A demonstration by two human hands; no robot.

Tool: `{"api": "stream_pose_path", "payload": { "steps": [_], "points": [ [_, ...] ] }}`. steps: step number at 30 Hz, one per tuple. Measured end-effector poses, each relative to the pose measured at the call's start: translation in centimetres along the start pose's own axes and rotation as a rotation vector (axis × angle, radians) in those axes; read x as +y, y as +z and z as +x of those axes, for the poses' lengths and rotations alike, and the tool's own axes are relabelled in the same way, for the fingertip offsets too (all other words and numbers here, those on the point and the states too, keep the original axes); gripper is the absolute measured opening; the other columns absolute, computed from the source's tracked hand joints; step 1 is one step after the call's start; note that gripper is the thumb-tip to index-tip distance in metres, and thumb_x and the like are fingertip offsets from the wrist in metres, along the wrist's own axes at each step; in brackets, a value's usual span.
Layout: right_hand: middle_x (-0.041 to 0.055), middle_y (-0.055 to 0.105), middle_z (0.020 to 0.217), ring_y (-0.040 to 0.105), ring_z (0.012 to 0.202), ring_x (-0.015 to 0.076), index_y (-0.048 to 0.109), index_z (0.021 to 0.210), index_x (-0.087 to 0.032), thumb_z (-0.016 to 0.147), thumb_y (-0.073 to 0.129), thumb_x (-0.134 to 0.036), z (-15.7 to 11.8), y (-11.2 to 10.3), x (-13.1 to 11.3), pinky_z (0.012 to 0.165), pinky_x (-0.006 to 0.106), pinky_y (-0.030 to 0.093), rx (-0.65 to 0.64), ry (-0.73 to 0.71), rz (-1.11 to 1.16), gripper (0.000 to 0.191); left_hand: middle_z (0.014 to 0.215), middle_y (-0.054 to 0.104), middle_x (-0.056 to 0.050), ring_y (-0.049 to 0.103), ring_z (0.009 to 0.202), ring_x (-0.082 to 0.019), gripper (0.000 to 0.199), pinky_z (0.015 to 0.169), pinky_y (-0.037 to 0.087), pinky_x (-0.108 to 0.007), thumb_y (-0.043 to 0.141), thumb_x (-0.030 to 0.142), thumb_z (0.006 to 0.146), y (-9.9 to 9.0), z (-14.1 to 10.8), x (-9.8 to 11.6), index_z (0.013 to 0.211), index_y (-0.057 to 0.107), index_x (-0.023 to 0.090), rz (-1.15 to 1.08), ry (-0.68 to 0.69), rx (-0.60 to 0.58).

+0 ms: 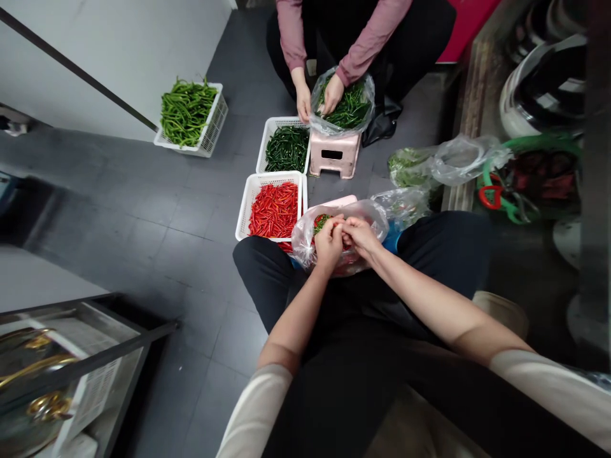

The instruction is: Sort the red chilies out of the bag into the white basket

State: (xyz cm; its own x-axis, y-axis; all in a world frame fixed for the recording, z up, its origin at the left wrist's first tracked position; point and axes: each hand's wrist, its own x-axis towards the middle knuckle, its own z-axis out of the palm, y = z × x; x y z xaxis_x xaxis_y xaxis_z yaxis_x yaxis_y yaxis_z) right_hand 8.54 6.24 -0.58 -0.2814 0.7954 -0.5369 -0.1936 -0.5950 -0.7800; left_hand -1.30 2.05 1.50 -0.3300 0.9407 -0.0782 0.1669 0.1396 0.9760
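Note:
My left hand (329, 245) and my right hand (361, 238) meet over an open clear plastic bag (304, 240) between my knees. Both sets of fingers are closed in a pinch, tips touching or nearly so. Whatever they hold is too small and covered to make out; some red shows just below them. Inside the bag lie red chilies and a clump of green stems (321, 222). Close by on the left, a white basket (242, 213) holds many red chilies (273, 211).
Opposite, a person's hands (333, 94) work in a bag of green chilies (352, 107) on a pink stool (334, 156). Dark green chilies (287, 149) fill another basket; lighter ones (187, 111) stand farther left. Scissors (491, 196) and plastic bags (461, 159) lie right.

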Motion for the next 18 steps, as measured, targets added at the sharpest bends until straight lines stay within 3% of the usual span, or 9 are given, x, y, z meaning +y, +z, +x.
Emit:
{"api": "stream_pose_path", "payload": {
  "steps": [2,5,9,12,15,18],
  "points": [
    [-0.0054,0.049,0.048,0.04,0.039,0.0037,0.044,0.062,-0.017,0.059,0.079,-0.042,0.3,-0.4,-0.7,0.034,0.012,0.029,-0.008,0.003,0.034,0.043,0.108,0.062,-0.006,0.056,0.103,-0.014,0.018,0.095,0.041,-0.028,0.037,0.02,0.089,-0.7,0.6,0.2,0.098,0.052,0.019,0.038,-0.034,0.11],
    [-0.0049,0.051,0.052,0.042,0.041,0.0036,0.046,0.065,-0.017,0.059,0.08,-0.041,0.2,-0.9,-1.5,0.036,0.012,0.03,-0.035,0.02,0.05,0.042,0.087,0.062,-0.002,0.06,0.082,-0.012,0.018,0.082,0.046,-0.027,0.041,0.015,0.084,-2.0,1.3,-0.1,0.099,0.05,0.018,-0.052,-0.261,0.173],
    [-0.0036,0.054,0.056,0.046,0.045,0.0057,0.051,0.067,-0.018,0.057,0.079,-0.046,-0.8,-0.4,-1.2,0.042,0.015,0.038,-0.012,-0.064,0.011,0.041,0.065,0.053,0.002,0.051,0.056,-0.007,0.012,0.058,0.042,-0.02,0.053,0.024,0.081,-2.1,0.7,-0.6,0.089,0.052,0.015,-0.4,-0.622,-0.127],
    [-0.0008,0.057,0.06,0.052,0.051,0.0102,0.054,0.068,-0.019,0.056,0.077,-0.05,-2.1,0.2,-0.6,0.047,0.021,0.044,-0.064,-0.102,-0.1,0.041,0.061,0.05,0.002,0.046,0.052,-0.006,0.024,0.056,0.041,-0.019,0.052,0.038,0.084,-1.1,-0.5,-1.0,0.082,0.052,0.014,-0.512,-0.617,-0.187],
    [0.0029,0.061,0.071,0.056,0.06,0.0147,0.06,0.069,-0.019,0.052,0.076,-0.054,-2.7,-0.2,-0.1,0.049,0.024,0.047,-0.035,-0.088,-0.24,0.042,0.063,0.051,0.003,0.045,0.056,-0.007,0.02,0.063,0.043,-0.021,0.051,0.034,0.084,-0.6,-1.3,-1.9,0.08,0.054,0.014,-0.293,-0.513,-0.124],
    [0.0058,0.06,0.073,0.055,0.06,0.0163,0.065,0.073,-0.023,0.048,0.078,-0.053,-1.6,-1.1,0.7,0.043,0.024,0.044,0.037,-0.064,-0.257,0.042,0.066,0.053,0.001,0.046,0.062,-0.009,0.017,0.07,0.044,-0.024,0.053,0.03,0.083,-1.1,-1.2,-3.4,0.075,0.056,0.014,-0.023,-0.41,-0.236]
  ]
}}
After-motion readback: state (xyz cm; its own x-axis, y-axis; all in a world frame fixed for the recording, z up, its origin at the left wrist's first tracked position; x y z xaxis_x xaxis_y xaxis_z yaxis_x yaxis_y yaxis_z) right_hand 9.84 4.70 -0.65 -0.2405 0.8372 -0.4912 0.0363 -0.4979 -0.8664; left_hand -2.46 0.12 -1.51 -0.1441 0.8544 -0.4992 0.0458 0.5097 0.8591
